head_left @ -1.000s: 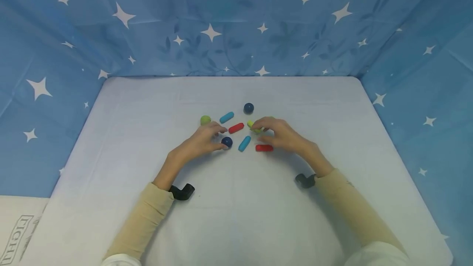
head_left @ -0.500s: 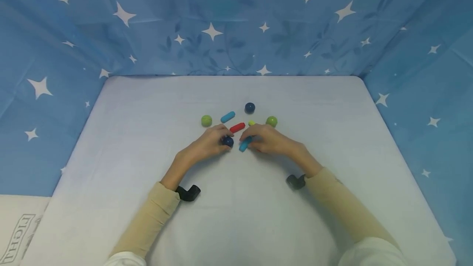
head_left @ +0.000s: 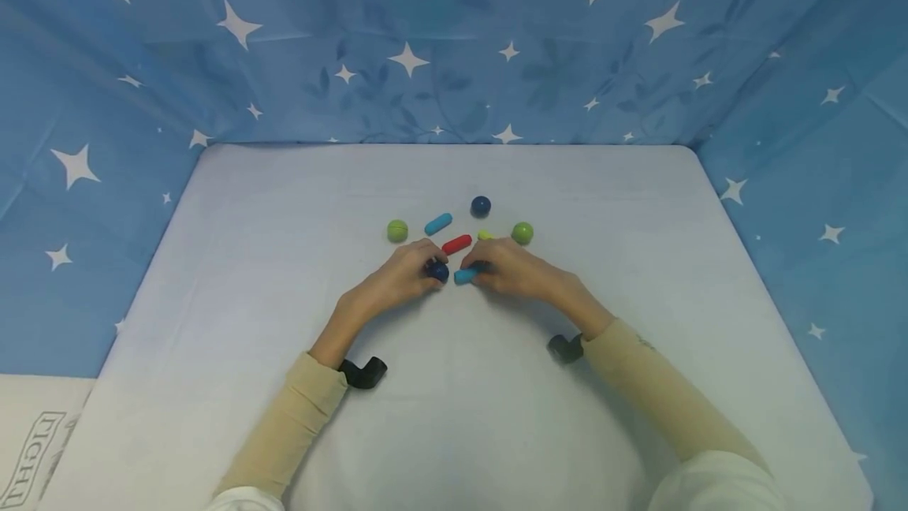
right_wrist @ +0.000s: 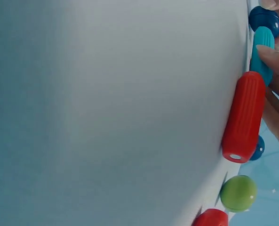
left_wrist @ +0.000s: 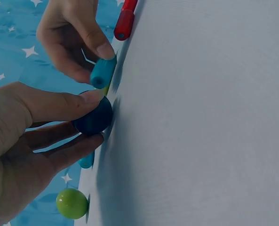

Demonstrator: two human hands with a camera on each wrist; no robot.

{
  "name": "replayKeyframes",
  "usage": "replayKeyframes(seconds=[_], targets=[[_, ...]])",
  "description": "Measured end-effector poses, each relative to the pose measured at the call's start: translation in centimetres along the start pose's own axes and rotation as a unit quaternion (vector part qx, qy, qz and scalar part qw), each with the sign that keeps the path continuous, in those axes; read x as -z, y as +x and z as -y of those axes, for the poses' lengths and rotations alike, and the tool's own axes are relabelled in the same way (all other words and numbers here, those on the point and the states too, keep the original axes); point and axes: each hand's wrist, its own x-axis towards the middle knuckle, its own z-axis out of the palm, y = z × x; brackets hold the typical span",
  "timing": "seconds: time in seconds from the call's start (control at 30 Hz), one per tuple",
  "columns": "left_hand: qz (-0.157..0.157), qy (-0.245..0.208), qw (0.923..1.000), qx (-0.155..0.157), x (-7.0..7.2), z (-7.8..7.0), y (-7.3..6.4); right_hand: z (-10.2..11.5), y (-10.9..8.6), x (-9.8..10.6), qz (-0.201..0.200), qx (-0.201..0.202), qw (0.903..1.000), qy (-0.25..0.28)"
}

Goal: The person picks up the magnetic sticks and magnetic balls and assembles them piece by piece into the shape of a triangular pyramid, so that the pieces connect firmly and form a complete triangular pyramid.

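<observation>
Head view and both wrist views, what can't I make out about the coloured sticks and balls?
- Head view: all but a bit of the small yellow-green stick, hidden by the right hand.
- Head view: the right end of the light-blue ribbed stick, behind that same hand.
- Left wrist view: part of the glossy dark-blue ball, behind the left hand.
- Right wrist view: the rounded red piece, cut off by the bottom edge.

Your left hand (head_left: pixel 397 273) holds the near ball (left_wrist: pixel 94 118), just left of the peg (head_left: pixel 464 276) in your right hand (head_left: pixel 519 270). Behind them on the table (head_left: pixel 454 424), the far ball (head_left: pixel 481 206) stands between (and beyond) the left ball (head_left: pixel 397 231) and the right ball (head_left: pixel 522 233).
</observation>
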Motion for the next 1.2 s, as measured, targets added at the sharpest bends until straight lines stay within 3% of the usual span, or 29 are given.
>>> replayKeyframes(seconds=[0.5,0.9,1.03,1.2], targets=[[-0.01,0.004,0.9999,-0.004,-0.1,-0.5,0.3,0.7,-0.1,1.0,-0.004,-0.004,0.9999,-0.01],[-0.012,-0.006,0.9998,0.014,-0.3,0.1,0.1,-0.4,-1.5,2.7,-0.024,-0.041,0.9983,-0.035],[-0.006,-0.019,0.9997,0.017,-0.4,0.1,-0.1,-0.7,-2.0,3.2,-0.031,-0.061,0.9974,-0.019],[-0.007,-0.021,0.9995,0.02,-0.3,0.0,-0.3,-1.4,-2.5,4.0,-0.066,-0.085,0.9939,-0.021]])
